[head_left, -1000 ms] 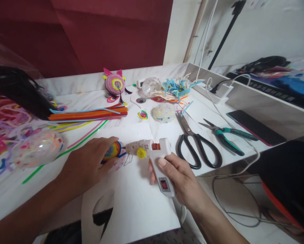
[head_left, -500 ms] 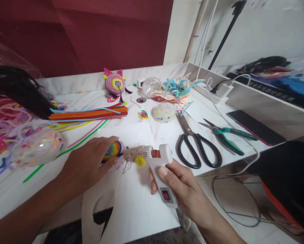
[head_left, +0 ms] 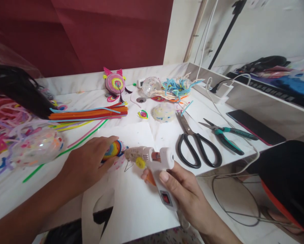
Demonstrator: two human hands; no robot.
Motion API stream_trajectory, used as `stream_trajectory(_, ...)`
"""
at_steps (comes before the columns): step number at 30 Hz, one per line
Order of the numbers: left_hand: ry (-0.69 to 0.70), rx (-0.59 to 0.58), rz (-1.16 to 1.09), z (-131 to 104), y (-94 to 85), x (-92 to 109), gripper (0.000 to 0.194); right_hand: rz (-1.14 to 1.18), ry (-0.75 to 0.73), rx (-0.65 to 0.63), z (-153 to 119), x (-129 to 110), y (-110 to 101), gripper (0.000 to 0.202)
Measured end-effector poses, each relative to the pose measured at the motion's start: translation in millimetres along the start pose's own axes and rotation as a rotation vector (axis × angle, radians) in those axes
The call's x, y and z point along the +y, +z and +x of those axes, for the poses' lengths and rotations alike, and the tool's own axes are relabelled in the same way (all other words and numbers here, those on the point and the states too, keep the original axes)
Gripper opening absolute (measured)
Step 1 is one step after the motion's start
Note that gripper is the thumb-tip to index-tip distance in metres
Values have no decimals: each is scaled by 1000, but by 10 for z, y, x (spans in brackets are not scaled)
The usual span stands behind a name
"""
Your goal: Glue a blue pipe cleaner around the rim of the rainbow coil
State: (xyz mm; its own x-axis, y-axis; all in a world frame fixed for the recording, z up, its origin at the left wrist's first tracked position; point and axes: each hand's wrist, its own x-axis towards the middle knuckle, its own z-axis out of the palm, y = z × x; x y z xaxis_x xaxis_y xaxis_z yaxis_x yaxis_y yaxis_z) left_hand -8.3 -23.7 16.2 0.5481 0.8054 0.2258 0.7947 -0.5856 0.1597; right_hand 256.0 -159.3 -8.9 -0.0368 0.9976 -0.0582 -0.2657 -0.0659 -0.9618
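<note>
My left hand (head_left: 90,161) is closed around a round craft piece (head_left: 113,150) with rainbow rings of blue, yellow and orange, holding it over the white paper (head_left: 139,210). Part of the piece is hidden behind my fingers. In my right hand (head_left: 184,189) is a white hot glue gun (head_left: 164,176) with a yellow knob and a red switch on its handle. Its nozzle points left and sits at the right edge of the craft piece; whether it touches cannot be made out. The fingers of my right hand wrap the handle near the orange trigger.
Black-handled scissors (head_left: 188,135) and green-handled pliers (head_left: 225,133) lie to the right, near a phone (head_left: 256,127). Behind are a pink round figure (head_left: 115,83), a speckled half-ball (head_left: 163,112) and a pipe cleaner bundle (head_left: 90,113). A clear speckled ball (head_left: 37,146) sits left.
The glue gun has shifted slightly right and down, and its orange trigger now shows between my right fingers. My left hand and the craft piece stay nearly still.
</note>
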Motion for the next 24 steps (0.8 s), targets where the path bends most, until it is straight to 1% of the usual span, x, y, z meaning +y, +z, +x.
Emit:
stream_trajectory(4,12,-14,-19,23,-19,6,48,10,-15,33,1,5,7,42)
stream_trajectory(8,11,-11,-20,52,-36,14,47,21,-26,39,-3,-2,3,43)
stream_trajectory(12,6,-17,4,45,-22,1,47,37,-2,47,-11,-20,-4,44)
stream_trajectory(15,37,-8,18,22,-14,0,47,96,5,87,-9,-38,2,44)
stream_trajectory(20,7,-14,50,-16,-43,60,41,250,125,189,5,-100,-25,40)
stream_trajectory(22,5,-21,44,-21,-58,81,41,275,105,214,-19,-130,-78,41)
stream_trajectory(24,5,-22,45,-23,-64,88,42,227,46,232,-92,-151,-159,40)
